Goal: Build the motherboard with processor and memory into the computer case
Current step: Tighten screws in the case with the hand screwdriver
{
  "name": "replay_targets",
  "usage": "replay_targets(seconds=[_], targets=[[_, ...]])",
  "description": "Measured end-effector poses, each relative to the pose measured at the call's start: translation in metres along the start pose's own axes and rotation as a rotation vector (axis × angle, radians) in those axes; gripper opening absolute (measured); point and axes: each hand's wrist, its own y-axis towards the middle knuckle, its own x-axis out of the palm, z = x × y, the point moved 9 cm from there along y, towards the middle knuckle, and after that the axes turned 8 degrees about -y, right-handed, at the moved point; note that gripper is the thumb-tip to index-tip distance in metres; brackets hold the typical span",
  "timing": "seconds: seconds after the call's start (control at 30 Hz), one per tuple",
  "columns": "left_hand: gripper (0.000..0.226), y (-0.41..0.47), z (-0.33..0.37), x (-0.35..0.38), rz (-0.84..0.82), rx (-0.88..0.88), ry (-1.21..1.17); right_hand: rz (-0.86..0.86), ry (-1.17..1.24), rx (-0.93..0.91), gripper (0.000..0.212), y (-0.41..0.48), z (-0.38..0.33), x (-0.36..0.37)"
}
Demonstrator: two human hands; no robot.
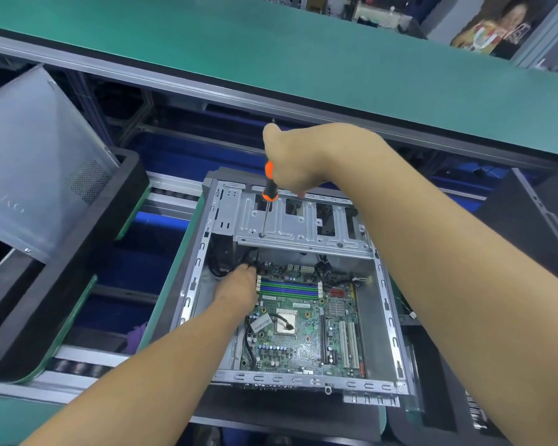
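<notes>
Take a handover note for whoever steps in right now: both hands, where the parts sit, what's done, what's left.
Right hand: grips the orange-and-black screwdriver, tip in a hole of the silver metal drive cage.
Left hand: inside the grey metal computer case, at the far left corner of the green motherboard, by the black cables; its grip is hidden.
Done: motherboard lies in the case, silver square processor fitted.
Left: probably the board screws and cabling; screw seating can't be confirmed here.

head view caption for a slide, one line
Right hand holds a screwdriver tip-down on the drive cage; left hand at the motherboard in the case.
</notes>
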Motion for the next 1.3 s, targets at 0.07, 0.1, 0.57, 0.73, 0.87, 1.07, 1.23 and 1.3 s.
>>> replay_targets(seconds=[0.07,0.1,0.57,0.73,0.87,1.07,1.23,1.3], targets=[[0.053,0.0,-0.001,0.001,-0.004,-0.012,-0.02,-0.044,-0.038,-0.009,0.028,-0.001,-0.001,0.001],[0.052,0.001,-0.001,0.001,-0.005,-0.01,-0.026,-0.079,-0.057,-0.007,0.024,-0.003,-0.002,0.004],[0.056,-0.008,0.004,-0.01,0.002,-0.006,-0.061,0.078,0.166,0.188,0.047,-0.006,0.022,0.006],[0.045,-0.017,0.006,-0.033,0.064,0.017,-0.221,0.285,0.049,0.26,0.04,-0.014,0.033,-0.018],[0.026,-0.029,0.008,-0.071,0.235,0.009,-0.392,0.453,0.073,0.318,0.041,-0.039,0.054,-0.058],[0.026,-0.049,0.005,-0.085,0.215,-0.059,-0.737,0.628,0.134,0.34,0.044,-0.072,0.071,-0.088],[0.049,-0.061,0.023,-0.102,0.116,0.032,-1.172,0.905,0.322,0.3,0.032,-0.103,0.071,-0.098],[0.052,-0.065,0.031,-0.115,0.091,0.01,-1.524,0.968,0.469,0.24,0.028,-0.11,0.071,-0.096]])
